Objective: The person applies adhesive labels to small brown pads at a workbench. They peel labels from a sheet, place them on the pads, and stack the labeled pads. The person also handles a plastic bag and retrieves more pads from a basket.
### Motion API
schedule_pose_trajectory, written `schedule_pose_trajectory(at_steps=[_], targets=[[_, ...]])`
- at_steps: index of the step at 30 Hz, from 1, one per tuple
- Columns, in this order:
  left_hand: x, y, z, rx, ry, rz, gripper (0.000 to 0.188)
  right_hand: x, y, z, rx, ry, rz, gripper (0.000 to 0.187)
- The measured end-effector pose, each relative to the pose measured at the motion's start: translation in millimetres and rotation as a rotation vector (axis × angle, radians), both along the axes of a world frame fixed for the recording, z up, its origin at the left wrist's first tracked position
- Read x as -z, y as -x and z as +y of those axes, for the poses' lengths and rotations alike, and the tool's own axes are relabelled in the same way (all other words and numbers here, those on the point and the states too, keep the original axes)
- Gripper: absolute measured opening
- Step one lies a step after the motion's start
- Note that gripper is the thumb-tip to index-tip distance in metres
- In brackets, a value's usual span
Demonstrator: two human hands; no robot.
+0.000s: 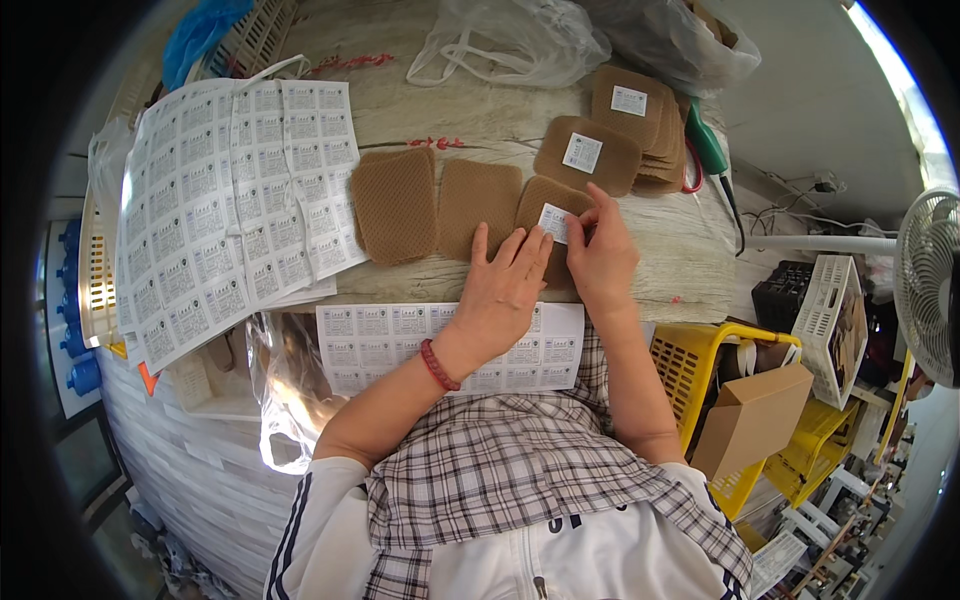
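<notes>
My left hand (502, 298) lies with fingers stretched over the brown textured pads, its fingertips at the left edge of a white printed label (553, 223). That label sits on the rightmost brown pad (541, 190) of a row along the table's front. With thumb and finger pinched, my right hand (606, 252) is at the label's right edge. To the left are another brown pad (480, 195) and a small overlapping pile of pads (395, 205), both bare on top. Beneath my left wrist, a sheet of printed labels (375, 345) hangs over the table edge onto my lap.
Large label sheets (215, 200) cover the table's left side. Beyond my hands are a labelled pad (610, 165) and a pad stack (650, 120). A green-handled tool (706, 140) with a cord lies right of it. Plastic bags (510, 40) lie at the back; a yellow crate (685, 375) stands at right.
</notes>
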State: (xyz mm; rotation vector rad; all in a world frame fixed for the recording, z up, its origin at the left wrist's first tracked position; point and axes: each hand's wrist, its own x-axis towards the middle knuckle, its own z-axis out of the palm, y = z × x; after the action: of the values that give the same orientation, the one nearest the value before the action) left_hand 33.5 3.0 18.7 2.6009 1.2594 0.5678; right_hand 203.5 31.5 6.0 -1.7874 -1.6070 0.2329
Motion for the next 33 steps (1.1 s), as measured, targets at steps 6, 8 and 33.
schedule_pose_trajectory(at_steps=[6, 8, 33], targets=[[0.7, -0.3, 0.6, -0.009, 0.012, -0.008, 0.057, 7.1, 2.9, -0.9, 0.080, -0.159, -0.158, 0.026], [0.0, -0.2, 1.0, -0.011, 0.021, -0.025, 0.057, 13.1, -1.0, -2.9, 0.098, -0.160, -0.182, 0.024], [12.2, 20.3, -6.7, 0.044, 0.011, -0.242, 0.044, -33.0, -87.2, -20.8, 0.138, -0.143, 0.195, 0.010]])
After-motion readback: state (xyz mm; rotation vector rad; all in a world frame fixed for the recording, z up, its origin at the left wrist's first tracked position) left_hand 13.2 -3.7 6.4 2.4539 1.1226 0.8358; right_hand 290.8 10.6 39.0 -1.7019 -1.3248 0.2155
